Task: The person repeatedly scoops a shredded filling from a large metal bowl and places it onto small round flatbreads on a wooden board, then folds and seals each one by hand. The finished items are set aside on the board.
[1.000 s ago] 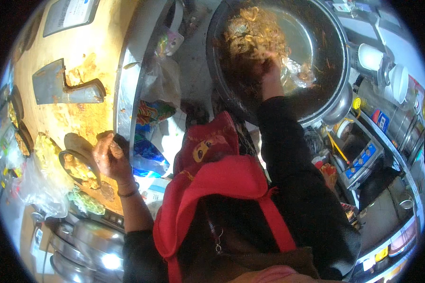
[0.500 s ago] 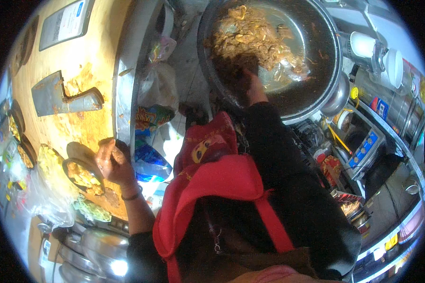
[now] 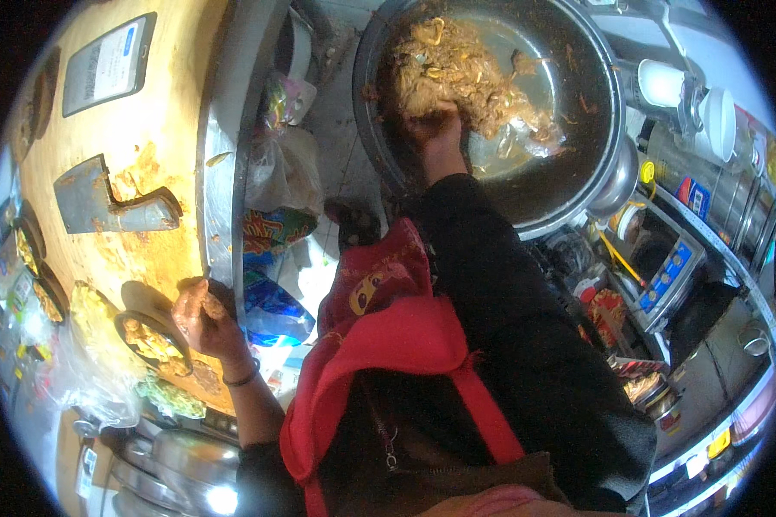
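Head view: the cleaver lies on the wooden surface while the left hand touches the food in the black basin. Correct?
Wrong hand: the head view shows the right hand touching the food in the black basin. The cleaver does lie on the wooden surface.

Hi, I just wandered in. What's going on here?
A person has their right hand in a wide dark basin, at a heap of brown, saucy food; the fingertips are hard to make out. Their left hand is by the wooden worktop, near some yellowish food pieces, fingers curled; I can't tell if it holds anything. A smeared cleaver lies on the worktop.
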Demonstrator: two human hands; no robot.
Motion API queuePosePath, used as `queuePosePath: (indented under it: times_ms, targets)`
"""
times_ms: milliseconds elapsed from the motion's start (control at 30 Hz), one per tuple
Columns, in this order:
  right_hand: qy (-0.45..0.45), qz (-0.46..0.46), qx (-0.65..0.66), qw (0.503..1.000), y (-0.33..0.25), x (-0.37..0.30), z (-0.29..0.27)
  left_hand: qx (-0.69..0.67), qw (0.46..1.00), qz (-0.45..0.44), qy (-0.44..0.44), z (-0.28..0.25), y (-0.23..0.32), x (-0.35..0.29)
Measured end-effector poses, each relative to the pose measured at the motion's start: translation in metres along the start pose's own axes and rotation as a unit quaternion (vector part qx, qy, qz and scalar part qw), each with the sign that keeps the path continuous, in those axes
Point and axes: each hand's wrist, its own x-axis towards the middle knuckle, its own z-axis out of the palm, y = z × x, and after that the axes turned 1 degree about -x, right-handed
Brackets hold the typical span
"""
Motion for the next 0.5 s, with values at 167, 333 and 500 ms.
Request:
queuePosePath:
  times_ms: [167, 333, 500]
  targets:
    - [-0.133, -0.006, 0.083, 0.988, -0.059, 0.006, 0.034, 0.061, 0.997, 0.045, -0.028, -0.001, -0.01, -0.001]
    - [-0.065, -0.157, -0.173, 0.97, -0.122, -0.031, 0.064, 0.106, 0.993, 0.045, -0.026, 0.0, -0.017, -0.005]
    - [0.013, -0.234, -0.308, 0.922, -0.11, -0.09, 0.064, 0.147, 0.986, 0.075, -0.02, 0.0, -0.012, -0.002]
